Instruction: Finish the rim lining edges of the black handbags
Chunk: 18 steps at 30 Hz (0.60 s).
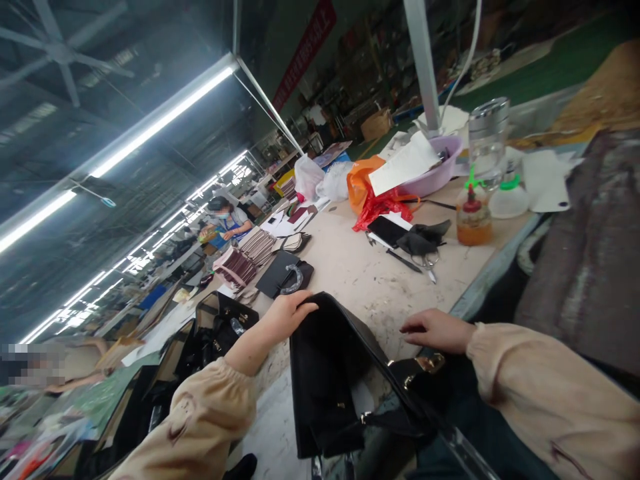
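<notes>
A black handbag (330,373) with gold-coloured metal fittings hangs open at the table's near edge, tilted towards me. My left hand (287,320) grips its upper left corner, the thumb lying along the edge and the other fingers partly hidden. To the right of the bag, my right hand (440,330) is over the table's edge with fingers loosely bent and apart, nothing visible in them. Clear plastic wrapping covers the bag's handle (465,453) at the bottom. Beyond my left hand lies a smaller black bag (285,275) with a wrapped handle.
More black bags (220,327) stand at left. Stacked maroon pieces (240,267) lie farther back. Scissors (431,265), a black phone (387,231), a bottle of orange liquid (474,223), a glass jar (489,140) and a purple basin (435,173) occupy the right side. A co-worker (230,220) sits beyond.
</notes>
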Tool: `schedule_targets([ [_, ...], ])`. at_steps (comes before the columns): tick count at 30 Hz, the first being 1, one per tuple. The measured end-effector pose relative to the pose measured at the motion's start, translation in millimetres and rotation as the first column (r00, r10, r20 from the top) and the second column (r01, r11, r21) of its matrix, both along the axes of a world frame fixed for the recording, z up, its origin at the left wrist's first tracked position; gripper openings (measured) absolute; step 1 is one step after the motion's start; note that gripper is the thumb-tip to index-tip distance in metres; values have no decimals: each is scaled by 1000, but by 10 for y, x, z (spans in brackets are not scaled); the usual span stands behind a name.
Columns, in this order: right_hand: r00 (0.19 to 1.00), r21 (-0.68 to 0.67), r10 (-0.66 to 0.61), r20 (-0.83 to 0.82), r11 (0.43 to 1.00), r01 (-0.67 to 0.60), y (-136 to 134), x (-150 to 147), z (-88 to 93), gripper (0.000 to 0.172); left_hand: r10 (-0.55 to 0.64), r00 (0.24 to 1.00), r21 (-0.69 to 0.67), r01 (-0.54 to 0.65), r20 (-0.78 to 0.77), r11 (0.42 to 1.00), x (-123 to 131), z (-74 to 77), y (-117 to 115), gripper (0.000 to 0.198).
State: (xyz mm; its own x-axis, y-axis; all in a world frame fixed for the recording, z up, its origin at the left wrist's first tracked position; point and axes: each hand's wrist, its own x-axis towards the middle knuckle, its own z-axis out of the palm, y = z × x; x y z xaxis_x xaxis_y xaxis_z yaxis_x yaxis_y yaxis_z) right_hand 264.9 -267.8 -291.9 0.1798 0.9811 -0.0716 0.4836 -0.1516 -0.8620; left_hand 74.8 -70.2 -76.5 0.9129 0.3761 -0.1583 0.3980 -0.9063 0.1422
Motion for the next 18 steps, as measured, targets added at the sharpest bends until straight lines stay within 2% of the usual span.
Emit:
schedule_targets([
  [3, 1000, 9, 0, -1, 1000, 0, -11, 2, 16, 33, -50, 996, -65, 55, 77, 996, -46, 2, 9, 34],
  [7, 1000, 7, -4, 2, 1000, 4, -17, 10, 5, 33, -79, 995, 45, 76, 67, 996, -17, -10, 19, 34],
  [10, 1000, 2, 3, -9, 1000, -3, -9, 15, -29, 32, -64, 996, 105, 57, 64, 993, 58, -15, 6, 34],
  [18, 999, -43, -19, -41, 999, 18, 15, 19, -105, 32, 32, 999, 101, -34, 24, 994, 134, -50, -8, 29],
])
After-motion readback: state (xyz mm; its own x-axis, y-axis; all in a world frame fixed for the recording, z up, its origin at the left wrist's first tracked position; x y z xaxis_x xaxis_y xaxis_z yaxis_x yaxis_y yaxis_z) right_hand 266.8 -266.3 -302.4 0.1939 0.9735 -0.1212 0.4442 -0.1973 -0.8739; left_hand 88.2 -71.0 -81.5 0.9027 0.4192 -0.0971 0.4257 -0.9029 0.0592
